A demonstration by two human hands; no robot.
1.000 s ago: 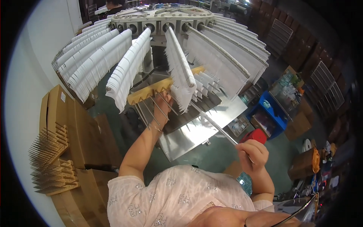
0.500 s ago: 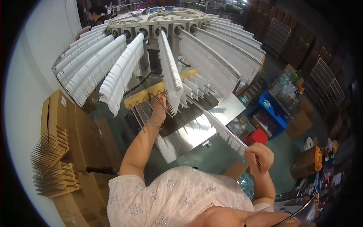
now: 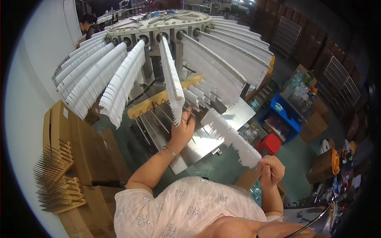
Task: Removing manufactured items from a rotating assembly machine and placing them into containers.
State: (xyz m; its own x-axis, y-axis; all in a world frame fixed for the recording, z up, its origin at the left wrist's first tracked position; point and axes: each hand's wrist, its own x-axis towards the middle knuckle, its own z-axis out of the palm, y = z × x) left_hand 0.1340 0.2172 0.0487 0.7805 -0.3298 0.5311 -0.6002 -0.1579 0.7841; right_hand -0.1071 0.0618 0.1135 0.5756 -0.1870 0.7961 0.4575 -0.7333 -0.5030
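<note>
My right hand is closed around the near end of a thin rod strung with white strips. The white strips hang along this rod in a jagged row, its far end near the metal table. My left hand is over the table with fingers partly stretched upward, close to the hanging white bundle and the rod tips. Whether it touches one of them is unclear. Behind it lies a yellow wooden rack with several thin metal rods; white strips hang on the rods at its right end.
A round metal machine carries many radial arms draped with white strips. Cardboard boxes stand at left, with spiky wooden racks on them. A red bucket and a blue bin are at right. Another person is far left.
My left hand has come off the yellow rack and moved right, toward the hanging strips. The rod in my right hand has swung clear of the rack, its strips now more spread out.
</note>
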